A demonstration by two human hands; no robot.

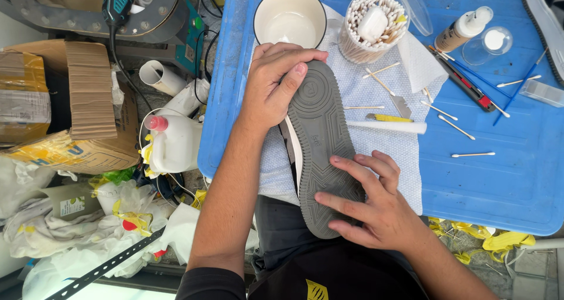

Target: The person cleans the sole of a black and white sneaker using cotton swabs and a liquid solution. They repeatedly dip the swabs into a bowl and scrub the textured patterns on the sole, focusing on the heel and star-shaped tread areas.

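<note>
Both hands grip one shoe (pixel 323 141), sole up over the blue table (pixel 511 176): left hand (pixel 273 88) curled round the toe, right hand (pixel 370 203) spread flat on the heel. Press evenly along the sole edge (my read). One white bowl (pixel 289 18), one cotton-swab tub (pixel 373 24).

Single head-worn view, straight down and close over the blue table (pixel 517 176) and lap

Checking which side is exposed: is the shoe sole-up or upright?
Sole-up: the grey-soled shoe shows its treaded underside, left hand at one end, right hand at the other.
</note>
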